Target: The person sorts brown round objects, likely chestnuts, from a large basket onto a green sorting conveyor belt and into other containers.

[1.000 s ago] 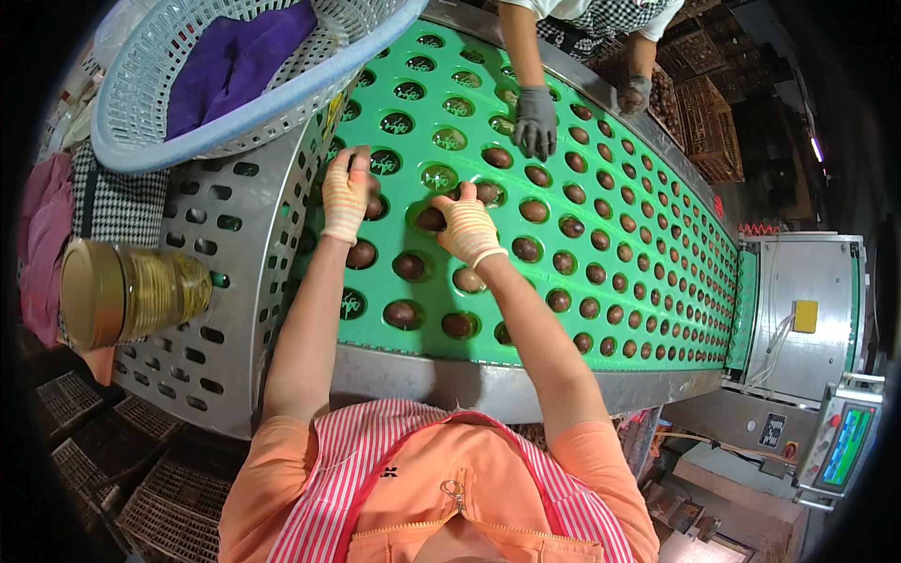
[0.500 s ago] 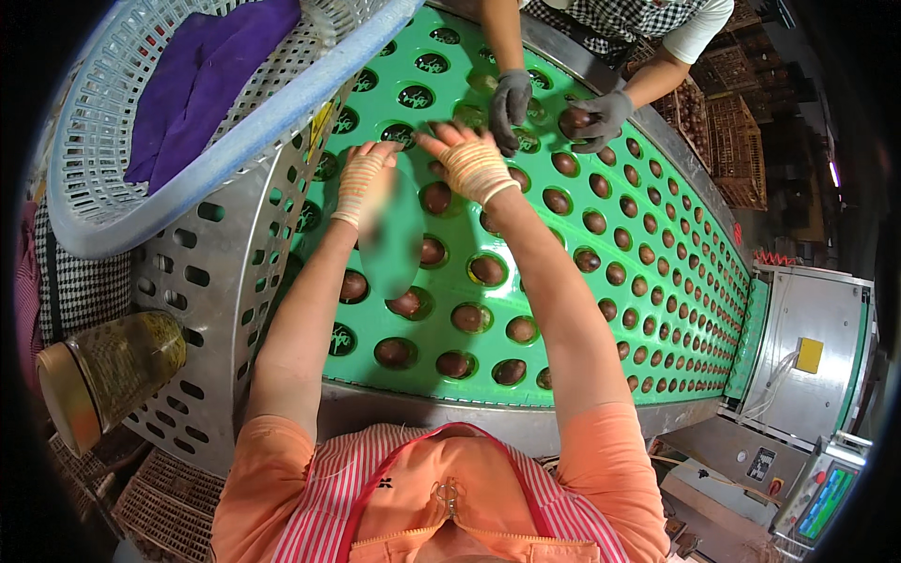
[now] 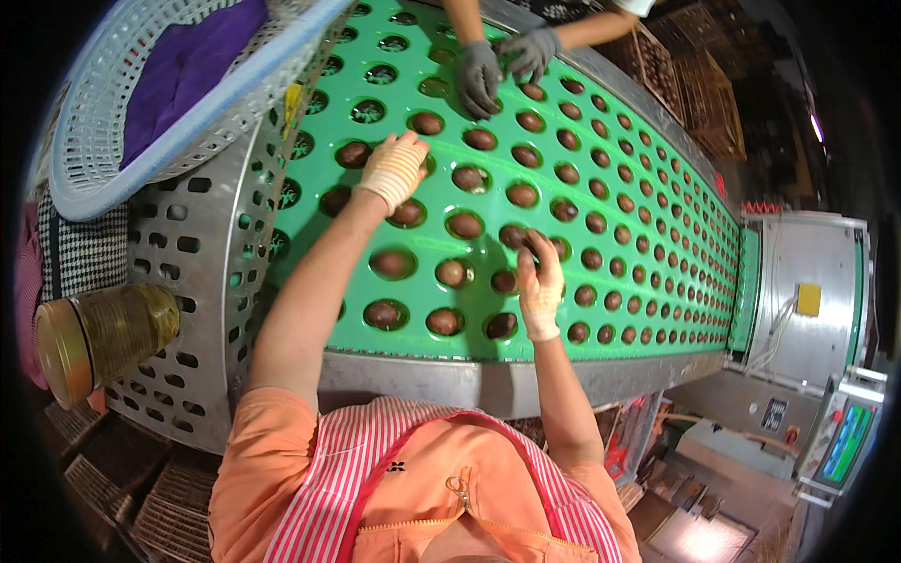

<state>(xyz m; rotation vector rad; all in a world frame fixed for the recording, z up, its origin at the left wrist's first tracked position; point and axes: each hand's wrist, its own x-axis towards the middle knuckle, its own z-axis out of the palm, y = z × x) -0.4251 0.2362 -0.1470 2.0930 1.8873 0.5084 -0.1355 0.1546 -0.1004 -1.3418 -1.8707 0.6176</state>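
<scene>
A green sheet [image 3: 526,338] with rows of round cups carries many dark brown, egg-shaped items [image 3: 465,225], one per cup in most rows. My left hand [image 3: 394,171], in a pale striped fingerless glove, reaches over a cup left of the middle. Its fingers curl down over it, hiding most of what lies beneath. My right hand [image 3: 541,291], gloved alike, hovers beside the items right of the middle. Its fingers are bent but apart, with nothing visible between them. Cups [image 3: 367,111] at the far left show dark, patterned bottoms.
A co-worker's grey-gloved hands [image 3: 507,70] work at the far edge. Over the left side stands a blue-rimmed basket [image 3: 122,192] with a purple cloth. Below it are a perforated metal panel [image 3: 202,281] and a lidded jar [image 3: 113,333]. A machine [image 3: 798,291] stands at the right end.
My right hand has moved away from my left, back toward me and to the right. Items now sit in cups near my left hand. The co-worker's right-side hand has moved left. My view has shifted.
</scene>
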